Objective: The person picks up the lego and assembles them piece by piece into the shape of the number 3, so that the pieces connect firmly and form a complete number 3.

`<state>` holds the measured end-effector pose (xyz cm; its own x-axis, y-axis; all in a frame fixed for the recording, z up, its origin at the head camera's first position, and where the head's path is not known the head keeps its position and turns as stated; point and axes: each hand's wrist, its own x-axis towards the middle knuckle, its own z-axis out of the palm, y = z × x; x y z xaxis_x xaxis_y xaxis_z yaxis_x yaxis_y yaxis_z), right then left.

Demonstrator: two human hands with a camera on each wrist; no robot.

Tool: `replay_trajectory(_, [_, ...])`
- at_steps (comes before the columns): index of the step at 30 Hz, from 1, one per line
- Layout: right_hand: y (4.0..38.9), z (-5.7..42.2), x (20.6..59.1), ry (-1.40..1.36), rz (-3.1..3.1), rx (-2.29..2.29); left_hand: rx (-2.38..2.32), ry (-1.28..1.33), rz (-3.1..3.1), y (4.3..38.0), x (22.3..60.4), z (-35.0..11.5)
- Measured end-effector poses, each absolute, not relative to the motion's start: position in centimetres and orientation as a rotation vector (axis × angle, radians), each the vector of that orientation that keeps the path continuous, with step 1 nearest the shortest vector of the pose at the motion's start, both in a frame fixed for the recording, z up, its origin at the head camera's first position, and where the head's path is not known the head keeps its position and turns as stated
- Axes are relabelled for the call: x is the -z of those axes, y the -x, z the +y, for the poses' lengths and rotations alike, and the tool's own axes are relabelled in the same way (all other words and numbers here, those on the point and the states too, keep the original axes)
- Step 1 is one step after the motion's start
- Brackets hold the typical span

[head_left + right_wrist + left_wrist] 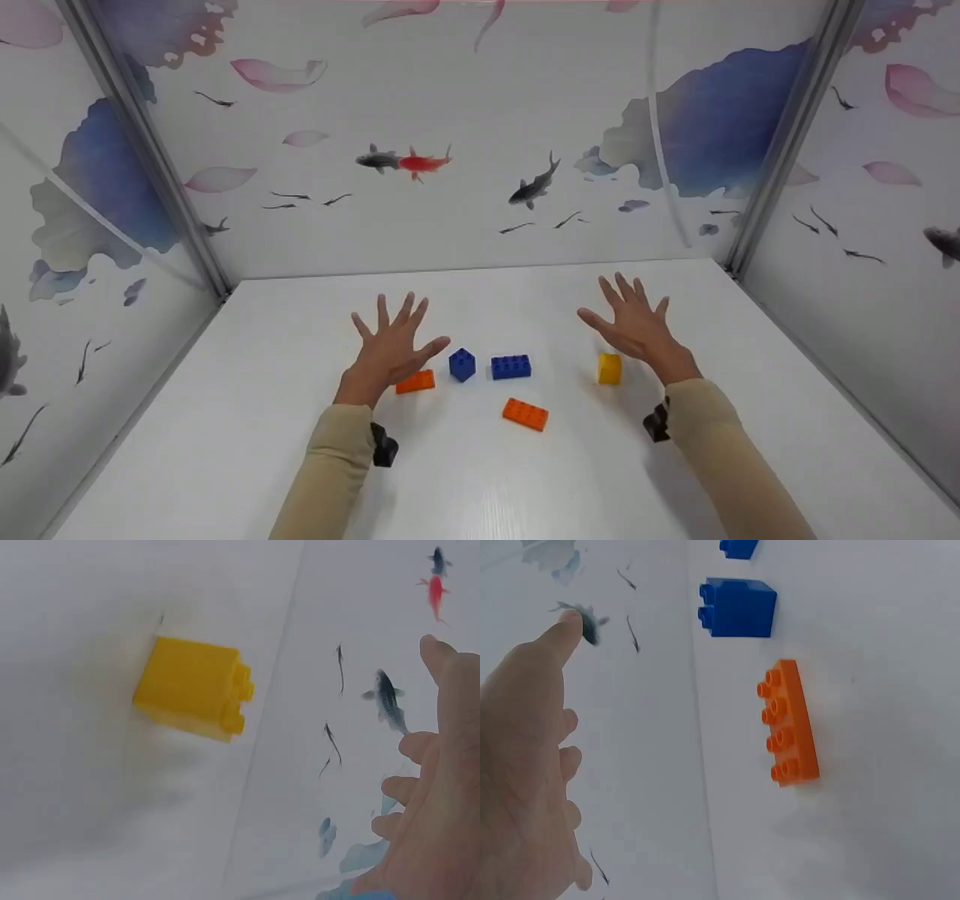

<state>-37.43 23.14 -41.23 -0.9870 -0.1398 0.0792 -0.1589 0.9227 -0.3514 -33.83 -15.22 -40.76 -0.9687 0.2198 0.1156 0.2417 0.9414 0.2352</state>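
My left hand (390,349) is held above the table with its fingers spread, holding nothing. Partly covered by it in the head view is a flat orange toy brick (791,724), shown whole in the left wrist view. A tall blue brick (462,365) stands just right of that hand, and a longer blue brick (511,367) lies farther right. Nearer the front lies a second orange brick (525,415). My right hand (636,326), fingers also spread, hovers beside a yellow brick (610,369) without gripping it. Studs on the yellow brick show in the right wrist view.
The white table (480,480) is bordered by printed panels with fish and petals at the back (480,112) and both sides. Grey metal posts (787,142) stand at the back corners. A dark wrist device (384,445) sits on each sleeve.
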Motion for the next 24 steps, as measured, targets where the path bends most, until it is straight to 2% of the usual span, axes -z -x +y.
replay_trajectory(7, [36.4,22.6,42.8,-0.218,-2.949,-0.834,0.625,0.451,-2.947,32.7,41.4,-13.4])
replay_trajectory(24, [34.3,24.6,43.9,-0.156,-2.739,-1.434,1.335,0.457,-2.672,30.6,44.1,-11.3])
